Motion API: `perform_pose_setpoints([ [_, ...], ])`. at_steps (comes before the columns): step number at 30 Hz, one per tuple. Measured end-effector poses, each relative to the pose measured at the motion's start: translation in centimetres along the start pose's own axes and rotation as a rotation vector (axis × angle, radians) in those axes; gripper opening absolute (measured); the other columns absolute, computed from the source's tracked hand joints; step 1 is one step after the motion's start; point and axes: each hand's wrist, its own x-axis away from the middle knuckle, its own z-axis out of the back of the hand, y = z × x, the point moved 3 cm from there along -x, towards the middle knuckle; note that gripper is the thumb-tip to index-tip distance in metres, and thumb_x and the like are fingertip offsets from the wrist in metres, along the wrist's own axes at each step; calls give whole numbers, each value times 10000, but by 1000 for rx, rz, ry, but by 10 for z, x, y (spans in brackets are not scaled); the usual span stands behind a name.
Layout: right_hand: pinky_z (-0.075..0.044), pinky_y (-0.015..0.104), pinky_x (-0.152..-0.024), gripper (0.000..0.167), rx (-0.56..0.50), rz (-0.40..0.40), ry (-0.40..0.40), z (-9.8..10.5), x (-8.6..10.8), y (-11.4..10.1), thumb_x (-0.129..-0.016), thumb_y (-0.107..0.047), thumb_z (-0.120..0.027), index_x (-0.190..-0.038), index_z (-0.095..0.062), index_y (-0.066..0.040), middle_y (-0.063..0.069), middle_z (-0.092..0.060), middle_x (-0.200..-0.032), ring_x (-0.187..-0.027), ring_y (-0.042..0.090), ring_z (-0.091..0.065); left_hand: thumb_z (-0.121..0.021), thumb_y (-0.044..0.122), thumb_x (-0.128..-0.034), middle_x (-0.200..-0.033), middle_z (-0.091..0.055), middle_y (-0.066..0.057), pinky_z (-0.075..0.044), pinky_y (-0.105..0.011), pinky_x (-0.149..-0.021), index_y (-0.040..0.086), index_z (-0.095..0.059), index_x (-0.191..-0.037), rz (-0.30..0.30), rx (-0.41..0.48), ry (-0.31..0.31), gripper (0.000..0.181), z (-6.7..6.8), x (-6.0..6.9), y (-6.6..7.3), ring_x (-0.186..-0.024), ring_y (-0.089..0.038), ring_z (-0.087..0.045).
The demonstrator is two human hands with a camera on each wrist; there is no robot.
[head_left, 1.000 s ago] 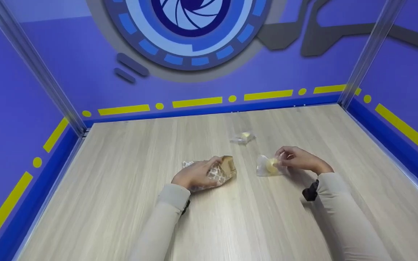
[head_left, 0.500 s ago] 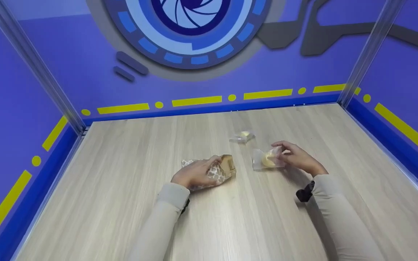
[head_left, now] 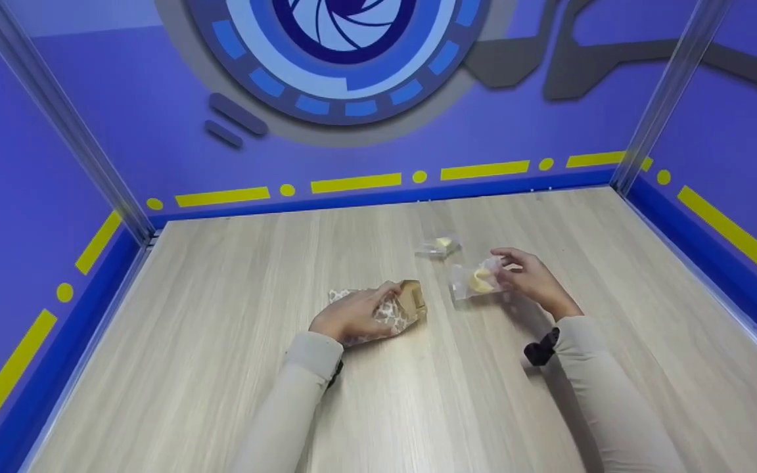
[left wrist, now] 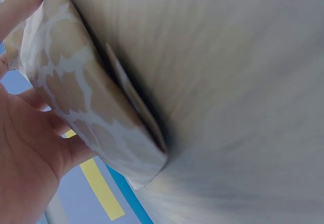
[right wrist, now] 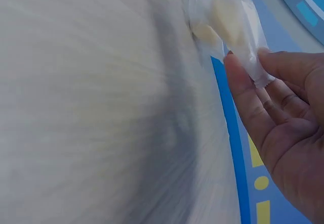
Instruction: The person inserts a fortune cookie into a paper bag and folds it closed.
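Observation:
A brown paper bag with white patterning [head_left: 390, 315] lies on its side, its mouth pointing right. The left hand [head_left: 354, 315] grips it around the middle; in the left wrist view the fingers curl round the patterned bag [left wrist: 76, 87]. Between thumb and fingertips the right hand [head_left: 535, 281] pinches one end of a clear packet with a pale yellow item inside [head_left: 481, 281]. In the right wrist view this packet [right wrist: 230, 24] is held by its crimped edge in the right hand [right wrist: 288, 102]. A second clear packet [head_left: 441, 245] lies on the table behind it.
The wooden table [head_left: 221, 282] runs back to a blue-purple wall [head_left: 326, 157] with yellow stripes. Side walls with metal corner posts stand at left and right. Both forearms reach in from the front edge.
The right hand has moved a little left and back, carrying the pinched packet with it. The left hand and the bag have stayed in place.

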Motion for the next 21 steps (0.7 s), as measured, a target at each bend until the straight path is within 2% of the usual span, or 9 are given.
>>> perform_pose_setpoints([
  [3,-555,201,-711,505,-14,-12,16,-3,-1,-3,-957,-87,-556,-1408,-388,68,244,-522,-1160,-836,69,-600,-710,403,-814,-1350,-570,-89,-439,-443,-1039,334,-351,-1408,-5,5,0,697,0,1,0,-1234,-298,-546],
  [9,-567,235,-700,504,-27,-25,38,-12,-5,-9,-941,-62,-561,-1400,-404,73,210,-534,-1132,-794,66,-603,-706,375,-822,-1342,-572,-92,-445,-437,-1035,306,-356,-1405,-16,14,-4,684,1,1,1,-1231,-291,-549],
  [15,-564,217,-698,521,-43,-72,60,-21,-7,-17,-925,-40,-558,-1415,-405,51,214,-543,-1158,-802,85,-604,-704,383,-820,-1342,-573,-99,-440,-439,-1039,303,-355,-1409,-16,6,-2,690,1,1,1,-1229,-297,-548],
  [21,-576,235,-714,532,-61,-86,48,-29,-9,-26,-916,-26,-560,-1416,-399,60,229,-549,-1165,-825,124,-608,-705,390,-822,-1322,-585,-106,-452,-442,-1024,303,-359,-1400,-22,-6,7,680,1,1,1,-1207,-301,-563],
])
